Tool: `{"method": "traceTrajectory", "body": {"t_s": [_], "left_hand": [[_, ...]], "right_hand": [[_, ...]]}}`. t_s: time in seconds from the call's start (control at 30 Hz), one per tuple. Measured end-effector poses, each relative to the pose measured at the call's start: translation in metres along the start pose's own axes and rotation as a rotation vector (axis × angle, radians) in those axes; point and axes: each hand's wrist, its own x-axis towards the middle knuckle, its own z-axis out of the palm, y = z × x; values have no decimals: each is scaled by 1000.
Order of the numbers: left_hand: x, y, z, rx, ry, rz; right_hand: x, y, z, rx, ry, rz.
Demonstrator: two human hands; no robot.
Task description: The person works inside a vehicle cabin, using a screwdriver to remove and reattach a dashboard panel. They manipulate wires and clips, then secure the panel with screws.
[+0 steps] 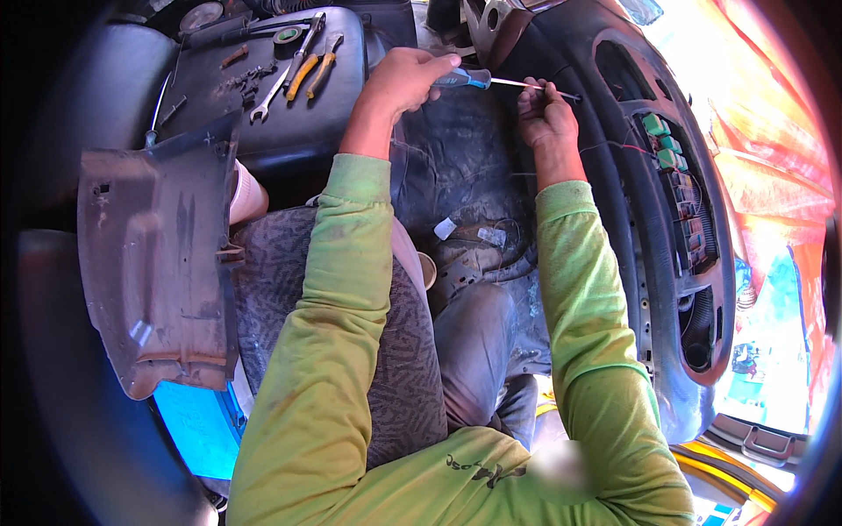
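Observation:
My left hand (406, 81) is wrapped round the blue handle of a screwdriver (465, 79), its thumb lying along the top. The thin metal shaft runs to the right toward a small dark hole in the black dashboard (574, 66). My right hand (548, 114) pinches that shaft near its far end, fingers curled. The tip meets the dashboard, but whether it sits on a screw is too small to tell.
On the black seat (338, 114) at the back left lie a wrench (279, 88), yellow-handled pliers (323, 70), a tape roll (287, 36) and small dark parts. A grey-brown plastic panel (158, 263) leans at left. Green relays (664, 140) and a thin red wire show in the dashboard's opening.

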Motion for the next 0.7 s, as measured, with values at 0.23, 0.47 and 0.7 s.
{"method": "traceTrajectory", "body": {"t_s": [0.23,0.47,0.7], "left_hand": [[14,-25,11,137,268,685],[23,0,65,-1440,596,2],[43,7,95,-1672,549,600]], "right_hand": [[5,-9,-6,-53,-25,10],[3,-3,-2,-116,53,-10],[0,-15,-10,-102,-89,2]]}}
